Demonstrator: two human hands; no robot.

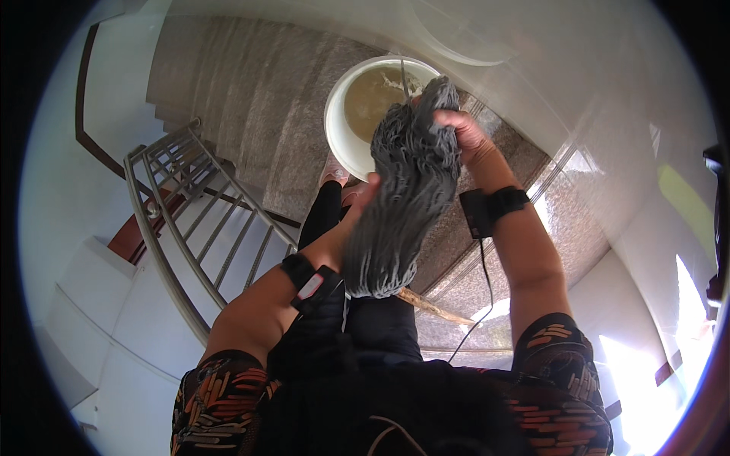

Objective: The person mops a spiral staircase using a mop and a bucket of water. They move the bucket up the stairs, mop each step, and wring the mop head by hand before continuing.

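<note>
A grey string mop head (408,199) hangs at a slant in front of me, its strands bunched together. My right hand (470,134) grips the strands near the upper end, thumb on top. Along the left side, my left hand (360,199) holds the strands; it is blurred and its fingers are hidden behind them. A wooden pole (436,308) shows past the lower end of the mop. Beyond the mop stands a white bucket (335,128) with cloudy brownish water (365,100) and some foam. The mop covers part of the bucket's rim.
Stone stairs (245,97) descend on the left beside a metal railing (171,228). A glossy wall (547,74) borders the right. My shoes (336,171) are close to the bucket. A thin cable (487,273) dangles from a black device (479,214) strapped to my right forearm.
</note>
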